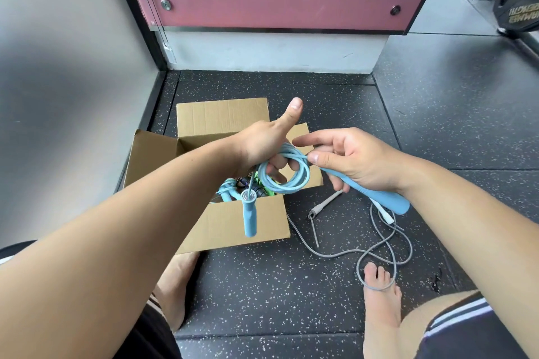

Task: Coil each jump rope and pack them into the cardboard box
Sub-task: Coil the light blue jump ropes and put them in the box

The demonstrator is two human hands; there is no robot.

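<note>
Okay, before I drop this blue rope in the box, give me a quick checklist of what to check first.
1. Blue rope coiled: ok, the loops hang round the left grip's fingers.
2. Ends secured: not ok, the dangling handle hangs free over the box; the other handle is in the right grip.
3. Box open: ok, flaps are up.
4. Room in box: cannot tell, ropes already lie inside and the arm hides part.
5. Grey rope out of the way: not ok, it lies uncoiled on the floor and loops over the right toes.
</note>
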